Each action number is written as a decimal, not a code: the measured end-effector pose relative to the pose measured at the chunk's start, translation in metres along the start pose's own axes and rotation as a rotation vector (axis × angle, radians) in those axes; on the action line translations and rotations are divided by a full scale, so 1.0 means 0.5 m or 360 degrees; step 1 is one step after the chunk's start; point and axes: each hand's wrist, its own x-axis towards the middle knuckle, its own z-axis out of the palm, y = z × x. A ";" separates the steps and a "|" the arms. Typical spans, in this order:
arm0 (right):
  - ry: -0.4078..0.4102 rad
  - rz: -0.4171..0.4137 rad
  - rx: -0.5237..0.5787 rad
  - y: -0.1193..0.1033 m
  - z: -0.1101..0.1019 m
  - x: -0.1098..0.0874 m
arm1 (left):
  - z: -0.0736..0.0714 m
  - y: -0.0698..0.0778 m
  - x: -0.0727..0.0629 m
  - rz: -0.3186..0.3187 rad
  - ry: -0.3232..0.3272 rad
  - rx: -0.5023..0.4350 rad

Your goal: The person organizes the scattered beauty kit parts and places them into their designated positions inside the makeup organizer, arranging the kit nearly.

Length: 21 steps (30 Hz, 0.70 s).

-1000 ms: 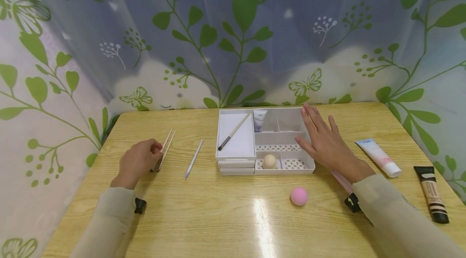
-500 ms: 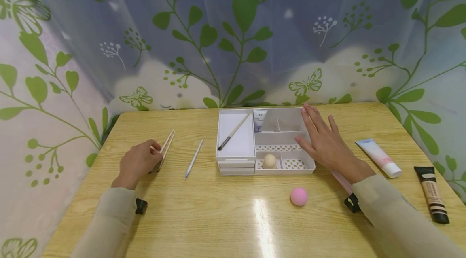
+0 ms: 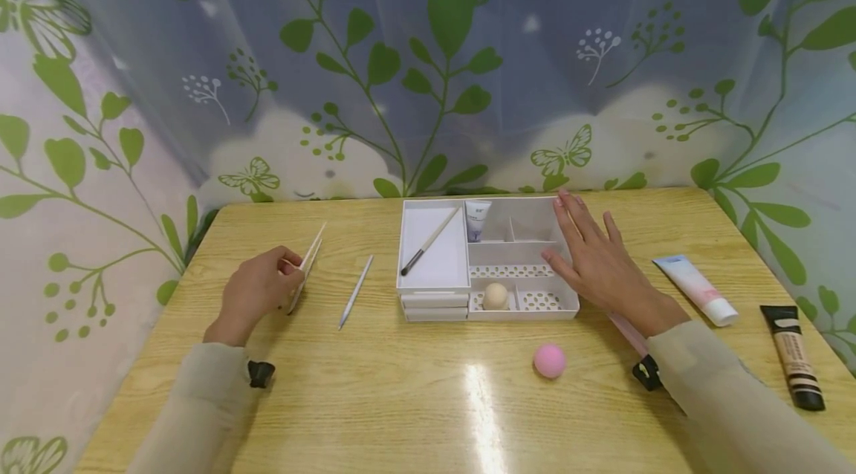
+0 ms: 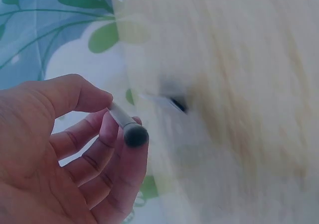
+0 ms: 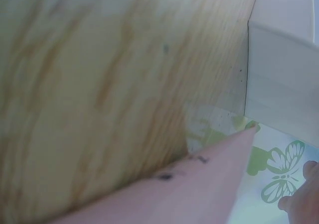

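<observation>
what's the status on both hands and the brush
Left hand pinches dark-tipped brush. Right hand at white organizer, right side. Slim white stick lies between left hand and organizer.

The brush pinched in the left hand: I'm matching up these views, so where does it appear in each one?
Head: left of centre, the brush in the left hand.
Left wrist: left of centre, the brush pinched, its dark end toward the camera.
Right wrist: not in it.
Shared landmark: the green-patterned cloth.
</observation>
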 end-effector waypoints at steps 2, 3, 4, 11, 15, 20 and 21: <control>-0.0003 -0.0002 0.0004 -0.001 -0.001 0.000 | -0.003 0.009 -0.001 0.0027 -0.0002 -0.0019; -0.0006 -0.0002 0.0006 -0.001 -0.001 0.001 | -0.005 0.014 -0.002 0.0041 -0.0004 -0.0032; -0.0009 -0.0001 0.0011 -0.001 -0.001 0.001 | -0.006 0.018 -0.002 0.0056 -0.0003 -0.0046; -0.0002 0.0010 -0.0001 -0.001 0.000 0.002 | -0.019 0.052 -0.006 0.0137 0.0016 -0.0134; 0.0005 0.0002 -0.0009 0.001 0.001 0.001 | -0.025 0.080 -0.010 0.0174 -0.0007 -0.0155; -0.0001 0.0003 -0.0009 0.000 0.001 0.000 | -0.027 0.114 -0.010 0.0185 -0.0032 -0.0170; 0.0000 0.0003 -0.0009 0.000 0.001 0.000 | -0.027 0.120 -0.010 0.0184 -0.0040 -0.0174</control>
